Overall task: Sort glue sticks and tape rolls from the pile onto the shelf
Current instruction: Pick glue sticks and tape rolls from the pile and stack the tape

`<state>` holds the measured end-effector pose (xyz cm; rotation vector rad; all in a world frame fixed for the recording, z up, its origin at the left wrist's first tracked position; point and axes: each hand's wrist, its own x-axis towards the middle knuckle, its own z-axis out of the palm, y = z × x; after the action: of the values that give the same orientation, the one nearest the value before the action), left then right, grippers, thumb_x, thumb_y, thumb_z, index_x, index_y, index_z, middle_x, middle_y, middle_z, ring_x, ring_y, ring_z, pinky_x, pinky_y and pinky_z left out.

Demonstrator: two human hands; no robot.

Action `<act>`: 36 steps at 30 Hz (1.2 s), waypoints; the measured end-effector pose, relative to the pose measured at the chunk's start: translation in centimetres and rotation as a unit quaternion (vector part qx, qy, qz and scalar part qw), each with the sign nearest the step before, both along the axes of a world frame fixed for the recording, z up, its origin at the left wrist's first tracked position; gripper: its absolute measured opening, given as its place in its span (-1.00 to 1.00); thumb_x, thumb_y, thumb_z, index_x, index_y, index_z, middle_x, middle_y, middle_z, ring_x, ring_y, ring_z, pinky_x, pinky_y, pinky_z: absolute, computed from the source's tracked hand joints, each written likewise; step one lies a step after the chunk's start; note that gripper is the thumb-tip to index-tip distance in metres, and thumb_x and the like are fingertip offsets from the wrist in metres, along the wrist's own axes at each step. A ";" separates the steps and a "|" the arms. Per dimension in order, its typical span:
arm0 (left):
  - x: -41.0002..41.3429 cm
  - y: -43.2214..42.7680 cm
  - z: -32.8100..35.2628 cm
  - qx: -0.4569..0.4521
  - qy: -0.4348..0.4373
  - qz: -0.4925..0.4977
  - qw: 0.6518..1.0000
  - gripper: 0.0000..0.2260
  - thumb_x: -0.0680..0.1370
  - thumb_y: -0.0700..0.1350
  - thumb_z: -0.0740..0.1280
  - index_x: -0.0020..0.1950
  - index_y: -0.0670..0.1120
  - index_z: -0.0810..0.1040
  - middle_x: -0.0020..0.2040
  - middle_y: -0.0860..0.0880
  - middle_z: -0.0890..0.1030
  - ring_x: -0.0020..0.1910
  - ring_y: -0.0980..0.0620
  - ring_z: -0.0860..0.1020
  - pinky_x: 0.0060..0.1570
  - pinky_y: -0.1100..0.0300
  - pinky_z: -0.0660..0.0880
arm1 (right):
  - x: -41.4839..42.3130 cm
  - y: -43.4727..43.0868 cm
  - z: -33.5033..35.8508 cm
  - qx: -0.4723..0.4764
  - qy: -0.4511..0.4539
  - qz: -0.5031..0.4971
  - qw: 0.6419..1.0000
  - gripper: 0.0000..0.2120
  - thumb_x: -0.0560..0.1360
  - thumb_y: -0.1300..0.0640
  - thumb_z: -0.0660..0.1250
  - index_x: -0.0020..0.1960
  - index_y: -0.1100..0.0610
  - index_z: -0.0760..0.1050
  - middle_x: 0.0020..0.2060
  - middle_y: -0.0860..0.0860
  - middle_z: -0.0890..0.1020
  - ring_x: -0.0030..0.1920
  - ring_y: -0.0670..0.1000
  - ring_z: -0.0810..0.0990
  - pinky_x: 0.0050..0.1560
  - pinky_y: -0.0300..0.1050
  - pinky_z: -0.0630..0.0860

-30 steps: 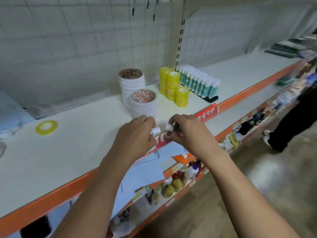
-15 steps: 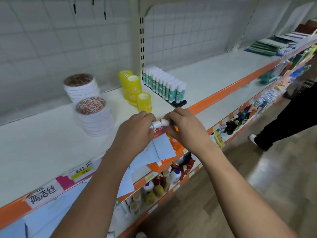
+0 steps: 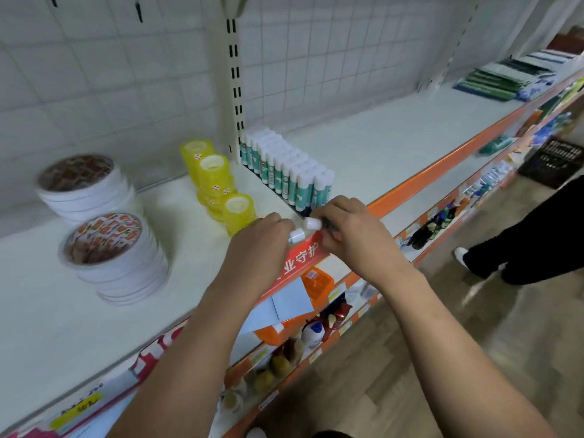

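Your left hand (image 3: 257,248) pinches a glue stick (image 3: 296,235) by its body, white cap end pointing right. Your right hand (image 3: 349,230) pinches a second glue stick (image 3: 313,223) at its white cap; rest of that stick is hidden behind the fingers. The two caps sit just beside each other, above the shelf (image 3: 363,147) front edge, near the red label strip (image 3: 300,259).

Ref. layout on shelf:
- Row of glue sticks (image 3: 284,167): upright, teal bodies w/ white caps, in a black tray, running from the back panel toward the front edge. Front end of row is just behind your right hand.
- Yellow tape rolls (image 3: 218,181): stacked, left of the row, near it.
- White tape rolls (image 3: 104,226): two stacks, further left, well apart from the glue sticks.

Another person's dark-trousered legs (image 3: 537,235) stand on the floor at right.
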<state>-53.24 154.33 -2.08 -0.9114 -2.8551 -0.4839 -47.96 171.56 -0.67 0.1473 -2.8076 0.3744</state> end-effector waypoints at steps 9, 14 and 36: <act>-1.4 2.9 0.0 -0.036 -0.049 0.062 0.996 -0.74 0.54 -0.13 0.27 0.18 0.10 0.56 0.06 0.02 0.56 0.12 -0.07 0.54 -0.05 0.01 0.53 | -3.7 3.4 -0.1 -0.024 -0.005 0.074 0.997 -0.77 0.52 0.21 0.33 0.17 0.14 0.55 0.02 0.06 0.59 0.05 0.11 0.50 -0.01 0.03 0.48; -1.5 4.0 -0.2 0.003 -0.083 0.108 0.991 -0.76 0.54 -0.06 0.30 0.18 0.13 0.57 0.10 0.04 0.58 0.15 -0.02 0.53 0.00 0.08 0.50 | -4.7 5.3 -0.4 -0.022 -0.006 0.134 0.991 -0.78 0.52 0.21 0.32 0.16 0.15 0.55 0.03 0.06 0.58 0.06 0.10 0.49 0.00 0.03 0.49; 0.2 8.5 3.2 0.326 0.043 0.270 0.905 -0.86 0.40 -0.14 0.54 -0.07 -0.06 0.68 -0.23 0.08 0.63 -0.24 0.17 0.60 -0.13 0.34 0.52 | -7.3 8.9 -3.2 -0.054 -0.035 0.203 0.977 -0.81 0.55 0.19 0.28 0.08 0.16 0.62 0.00 0.02 0.56 0.04 0.04 0.51 0.01 -0.09 0.50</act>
<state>-53.07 162.80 1.16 -0.0207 -2.4124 -1.1653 -55.29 180.44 -3.84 0.7006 -2.8049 0.6337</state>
